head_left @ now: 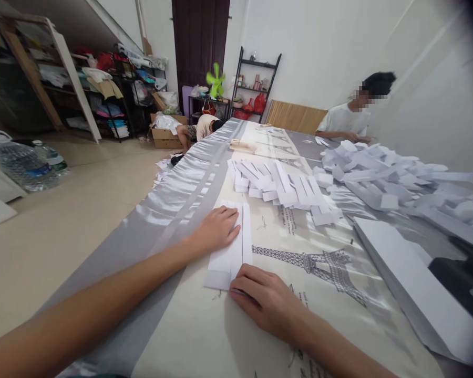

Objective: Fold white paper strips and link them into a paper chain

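White paper strips [220, 262] lie side by side, partly overlapping, on the printed table cover in front of me. My left hand [218, 228] rests flat on their upper part, fingers stretched and slightly apart. At the lower right corner of the strips, my right hand [260, 294] has its thumb and fingers closed on the end of a paper strip. Its fingertips are partly hidden from view. Beyond my hands, a spread of folded white paper pieces [284, 184] covers part of the table.
A large heap of white paper pieces [402, 173] lies on the right, behind a long white stack [413, 278]. A person [350, 118] sits at the table's far right side. Another person [205, 128] bends low beyond the left edge. Plastic bottles [31, 163] stand on the floor.
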`<state>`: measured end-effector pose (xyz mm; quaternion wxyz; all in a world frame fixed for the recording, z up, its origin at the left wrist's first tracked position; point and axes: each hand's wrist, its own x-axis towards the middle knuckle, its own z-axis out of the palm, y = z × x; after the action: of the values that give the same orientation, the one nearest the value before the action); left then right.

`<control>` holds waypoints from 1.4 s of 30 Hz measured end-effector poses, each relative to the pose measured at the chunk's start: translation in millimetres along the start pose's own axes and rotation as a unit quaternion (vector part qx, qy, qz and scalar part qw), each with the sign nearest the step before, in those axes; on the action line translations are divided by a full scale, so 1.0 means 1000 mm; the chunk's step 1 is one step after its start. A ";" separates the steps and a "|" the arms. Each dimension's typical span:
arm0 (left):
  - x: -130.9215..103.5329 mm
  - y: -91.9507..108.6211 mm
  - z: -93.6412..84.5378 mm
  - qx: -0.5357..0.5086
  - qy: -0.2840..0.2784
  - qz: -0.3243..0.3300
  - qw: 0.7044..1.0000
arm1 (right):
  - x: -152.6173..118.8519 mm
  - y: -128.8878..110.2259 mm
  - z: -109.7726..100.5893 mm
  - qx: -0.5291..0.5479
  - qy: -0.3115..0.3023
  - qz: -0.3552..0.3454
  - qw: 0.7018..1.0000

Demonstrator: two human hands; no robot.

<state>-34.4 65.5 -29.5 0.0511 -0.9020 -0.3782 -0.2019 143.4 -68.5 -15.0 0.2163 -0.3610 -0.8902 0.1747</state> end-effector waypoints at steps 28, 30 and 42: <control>0.001 0.002 -0.002 -0.027 0.006 0.000 1.000 | 0.022 0.016 -0.017 0.032 0.001 0.207 0.978; 0.001 0.002 -0.003 -0.027 0.009 0.002 1.000 | 0.021 0.018 -0.016 0.022 0.006 0.189 0.982; 0.002 0.007 -0.017 -0.040 0.022 0.028 0.999 | 0.020 0.024 -0.011 -0.034 0.019 0.136 0.990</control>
<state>-33.9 58.2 -12.3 0.0292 -0.9088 -0.3434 -0.2351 149.4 -36.1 -11.6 0.1953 -0.4891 -0.8338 0.1654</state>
